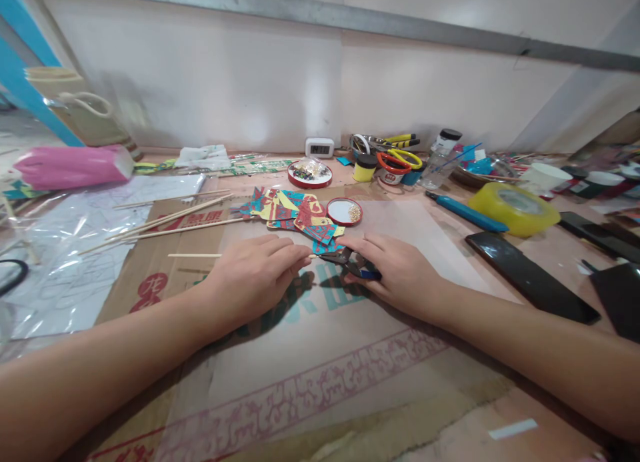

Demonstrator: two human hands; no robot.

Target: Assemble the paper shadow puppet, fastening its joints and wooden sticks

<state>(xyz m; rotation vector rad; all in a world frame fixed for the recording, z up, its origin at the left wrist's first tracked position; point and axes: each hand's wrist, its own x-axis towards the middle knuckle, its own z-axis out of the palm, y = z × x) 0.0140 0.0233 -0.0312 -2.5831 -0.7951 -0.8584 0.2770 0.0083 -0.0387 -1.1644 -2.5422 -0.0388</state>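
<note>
My left hand [260, 269] is closed around a thin wooden stick [193, 255], whose long end sticks out to the left. In my right hand [395, 265] is a pair of pliers [345, 259] with dark jaws and a blue handle. The jaws meet the stick's tip beside my left fingertips; whether they bite on it I cannot tell. Just beyond both hands lies a painted jointed paper figure [295, 212] in turquoise, red and yellow. A round red-rimmed lid [344, 212] with small gold-coloured pieces sits against its right side.
More wooden sticks [165, 225] lie on the cardboard [125, 282] at left. Behind are a red dish of beads [310, 173], a small digital clock [320, 147] and paint jars [365, 168]. A blue cutter [467, 211], yellow tape roll [515, 207] and black phone [533, 275] lie at right.
</note>
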